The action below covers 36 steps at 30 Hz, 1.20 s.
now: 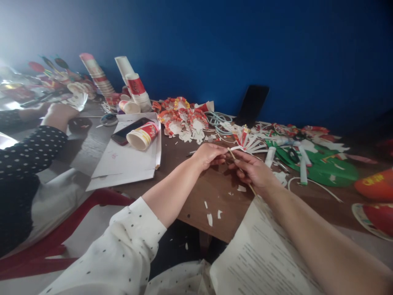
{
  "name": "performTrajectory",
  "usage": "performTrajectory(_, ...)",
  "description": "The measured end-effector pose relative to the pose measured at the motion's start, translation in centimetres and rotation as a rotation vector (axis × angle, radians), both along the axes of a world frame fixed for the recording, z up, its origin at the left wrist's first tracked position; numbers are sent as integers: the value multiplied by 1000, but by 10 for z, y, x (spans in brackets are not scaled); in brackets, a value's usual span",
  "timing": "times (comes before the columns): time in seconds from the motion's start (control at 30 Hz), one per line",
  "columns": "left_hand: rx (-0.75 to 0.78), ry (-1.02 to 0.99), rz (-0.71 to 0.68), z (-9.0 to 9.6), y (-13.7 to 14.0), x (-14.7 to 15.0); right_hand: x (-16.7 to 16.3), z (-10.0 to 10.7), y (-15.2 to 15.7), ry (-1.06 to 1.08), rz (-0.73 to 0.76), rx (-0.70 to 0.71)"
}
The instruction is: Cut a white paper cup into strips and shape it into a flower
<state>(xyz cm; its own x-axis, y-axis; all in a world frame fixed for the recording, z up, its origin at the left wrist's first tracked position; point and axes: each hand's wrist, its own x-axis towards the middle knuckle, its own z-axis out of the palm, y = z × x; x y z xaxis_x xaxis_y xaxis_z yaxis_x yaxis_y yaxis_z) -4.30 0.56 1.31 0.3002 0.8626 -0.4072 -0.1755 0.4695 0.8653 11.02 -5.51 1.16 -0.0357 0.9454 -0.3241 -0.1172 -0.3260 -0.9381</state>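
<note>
My right hand is closed round a thin wooden stick, which slants down past the palm. My left hand has its fingers pinched together at the upper end of that stick; the exact grip is partly hidden. Just beyond my fingertips is a paper cup cut into fanned white strips, with red and yellow print; whether it touches the stick I cannot tell. Small paper scraps lie on the brown table below my hands. A printed sheet of paper hangs under my right forearm.
Stacked paper cups stand at the back left. A cup and a phone rest on white card. Cut cups pile near the wall. Green sheets and glue sticks lie right. Another person's hand works at left.
</note>
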Motion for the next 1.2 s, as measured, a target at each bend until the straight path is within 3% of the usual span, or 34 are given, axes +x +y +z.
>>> performTrajectory(0.4,-21,-21,-14,-2,0,0,-4,-6,-3,-36,29,83)
performTrajectory(1.2,-77,-142,90,2,-2,6,-7,-7,-4,-109,13,118)
